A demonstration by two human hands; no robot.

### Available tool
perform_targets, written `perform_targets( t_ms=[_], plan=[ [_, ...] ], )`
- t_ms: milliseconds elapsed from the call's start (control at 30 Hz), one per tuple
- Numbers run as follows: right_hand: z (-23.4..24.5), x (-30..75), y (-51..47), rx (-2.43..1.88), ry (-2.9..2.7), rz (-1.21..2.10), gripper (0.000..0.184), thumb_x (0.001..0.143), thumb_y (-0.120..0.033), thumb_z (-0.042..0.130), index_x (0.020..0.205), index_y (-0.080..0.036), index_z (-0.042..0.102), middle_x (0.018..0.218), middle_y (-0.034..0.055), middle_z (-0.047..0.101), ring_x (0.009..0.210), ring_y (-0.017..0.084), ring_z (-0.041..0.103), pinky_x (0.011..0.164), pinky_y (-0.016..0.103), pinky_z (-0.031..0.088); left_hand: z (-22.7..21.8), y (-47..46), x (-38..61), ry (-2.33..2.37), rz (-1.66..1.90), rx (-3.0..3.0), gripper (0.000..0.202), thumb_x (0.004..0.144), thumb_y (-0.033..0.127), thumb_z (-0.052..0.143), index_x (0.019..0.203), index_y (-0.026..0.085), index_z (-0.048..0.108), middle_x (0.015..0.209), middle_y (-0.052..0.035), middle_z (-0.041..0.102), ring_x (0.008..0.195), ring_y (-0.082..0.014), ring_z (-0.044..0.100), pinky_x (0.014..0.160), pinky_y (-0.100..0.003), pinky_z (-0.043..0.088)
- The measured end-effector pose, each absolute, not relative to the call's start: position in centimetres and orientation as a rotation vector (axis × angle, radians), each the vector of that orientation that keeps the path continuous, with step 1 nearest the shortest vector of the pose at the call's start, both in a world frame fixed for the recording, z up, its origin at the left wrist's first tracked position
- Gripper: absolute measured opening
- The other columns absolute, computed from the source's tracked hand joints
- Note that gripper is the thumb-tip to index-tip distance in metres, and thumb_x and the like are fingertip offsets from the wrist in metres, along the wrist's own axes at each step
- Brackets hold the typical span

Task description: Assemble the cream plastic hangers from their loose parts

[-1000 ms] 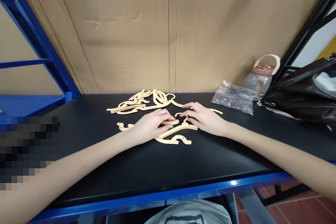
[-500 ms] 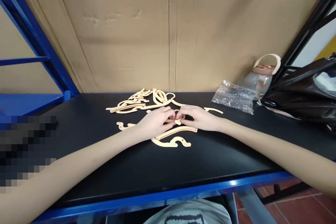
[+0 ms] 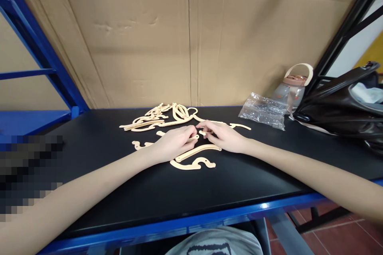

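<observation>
My left hand (image 3: 178, 142) is closed around a cream plastic hanger arm (image 3: 194, 137); its holed end sticks out past my fingertips. Just to the right, my right hand (image 3: 224, 135) pinches a small cream plastic piece (image 3: 202, 132), whose exact shape is mostly hidden by the fingers. A narrow gap separates the two hands. Below them on the black table lie a long, slightly bent hanger arm (image 3: 200, 151) and a curved piece with a hooked end (image 3: 191, 165). Another curled piece (image 3: 137, 145) shows partly from under my left wrist.
Behind my hands lies a pile of cream hanger parts (image 3: 155, 117), with one thin part (image 3: 243, 126) off to the right. A crumpled clear plastic bag (image 3: 261, 111), a water bottle (image 3: 289, 93) and a black bag (image 3: 338, 107) stand at the right. Cardboard (image 3: 134, 48) walls the back.
My hands have come slightly apart, and the holed end of the hanger arm now shows at my left fingertips. The small piece is in my right fingers. The view has shifted slightly.
</observation>
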State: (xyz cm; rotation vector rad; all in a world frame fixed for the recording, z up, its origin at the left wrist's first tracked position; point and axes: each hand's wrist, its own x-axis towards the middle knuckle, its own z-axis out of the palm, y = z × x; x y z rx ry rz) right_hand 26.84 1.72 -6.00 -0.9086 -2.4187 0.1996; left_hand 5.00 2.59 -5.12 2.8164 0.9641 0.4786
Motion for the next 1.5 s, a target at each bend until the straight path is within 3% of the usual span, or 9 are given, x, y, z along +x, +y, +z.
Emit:
perform_targets(
  t_ms=[267, 567, 933, 1300, 1500],
  plan=[
    [-5.86, 26.66, 1.36, -0.921, -2.434, 0.188, 0.023, 0.096, -0.03, 0.041, 0.115, -0.022, 0.052, 0.082, 0.0001, 0.062, 0.073, 0.013, 0.056, 0.068, 0.026, 0.043, -5.22, 2.41, 5.15, 0.989, 0.488, 2.793, 0.017, 0.09, 0.028, 0.039, 0.076, 0.022, 0.031, 0.062, 0.0057, 0.042, 0.054, -0.0125, 0.041, 0.053, -0.025, 0.028],
    [-5.78, 26.52, 1.36, -0.911, -2.448, 0.158, 0.02, 0.096, -0.025, 0.043, 0.105, -0.02, 0.06, 0.098, 0.004, 0.068, 0.086, 0.016, 0.062, 0.076, 0.028, 0.046, -5.26, 2.5, 5.12, 1.067, 0.515, 2.73, 0.024, 0.094, 0.039, 0.041, 0.078, 0.023, 0.033, 0.06, 0.007, 0.042, 0.053, -0.013, 0.044, 0.052, -0.025, 0.028],
    [-5.64, 26.79, 1.41, -0.918, -2.393, 0.288, 0.019, 0.093, -0.03, 0.051, 0.098, -0.019, 0.066, 0.083, 0.001, 0.068, 0.074, 0.012, 0.06, 0.065, 0.023, 0.042, -5.44, 2.56, 4.99, 1.092, 0.501, 2.71, 0.023, 0.095, 0.044, 0.037, 0.087, 0.023, 0.039, 0.064, 0.0052, 0.052, 0.059, -0.0166, 0.053, 0.055, -0.026, 0.033],
    [-5.81, 27.03, 1.58, -0.834, -2.427, 0.236, 0.02, 0.093, -0.029, 0.051, 0.095, -0.02, 0.068, 0.087, 0.003, 0.069, 0.08, 0.015, 0.061, 0.073, 0.028, 0.045, -5.23, 2.48, 4.9, 1.042, 0.515, 2.739, 0.024, 0.095, 0.044, 0.037, 0.086, 0.022, 0.041, 0.067, 0.0036, 0.055, 0.061, -0.0166, 0.055, 0.055, -0.026, 0.033],
    [-5.98, 26.57, 1.63, -0.881, -2.27, 0.575, 0.016, 0.087, -0.029, 0.06, 0.093, -0.017, 0.068, 0.083, 0.0021, 0.07, 0.074, 0.013, 0.064, 0.068, 0.026, 0.048, -5.2, 2.48, 4.89, 1.014, 0.522, 2.728, 0.025, 0.096, 0.044, 0.037, 0.084, 0.022, 0.039, 0.063, 0.0054, 0.05, 0.056, -0.0145, 0.051, 0.054, -0.025, 0.031]
  ],
)
